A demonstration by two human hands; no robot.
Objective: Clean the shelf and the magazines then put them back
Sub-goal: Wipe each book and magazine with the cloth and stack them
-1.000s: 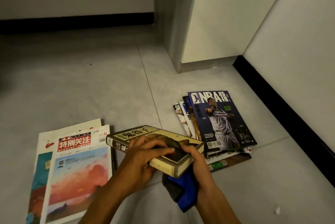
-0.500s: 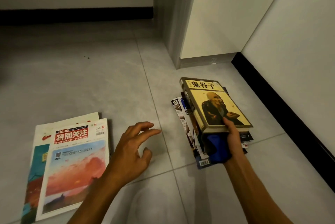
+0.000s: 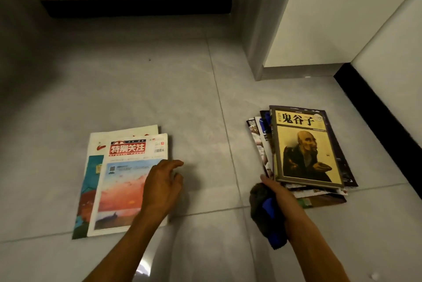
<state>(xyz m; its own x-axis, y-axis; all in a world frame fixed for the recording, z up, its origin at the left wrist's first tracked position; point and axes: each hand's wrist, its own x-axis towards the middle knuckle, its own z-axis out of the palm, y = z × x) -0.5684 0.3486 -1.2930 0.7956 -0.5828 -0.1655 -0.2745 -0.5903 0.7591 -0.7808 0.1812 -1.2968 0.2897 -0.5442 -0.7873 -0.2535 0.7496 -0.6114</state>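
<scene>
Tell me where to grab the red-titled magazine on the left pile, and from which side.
Take the red-titled magazine by its right long edge, coming from the right, where the left hand already rests. It lies flat on top of another magazine that juts out at the left and top, whereas the right edge borders bare floor, probably letting fingers slide under.
</scene>
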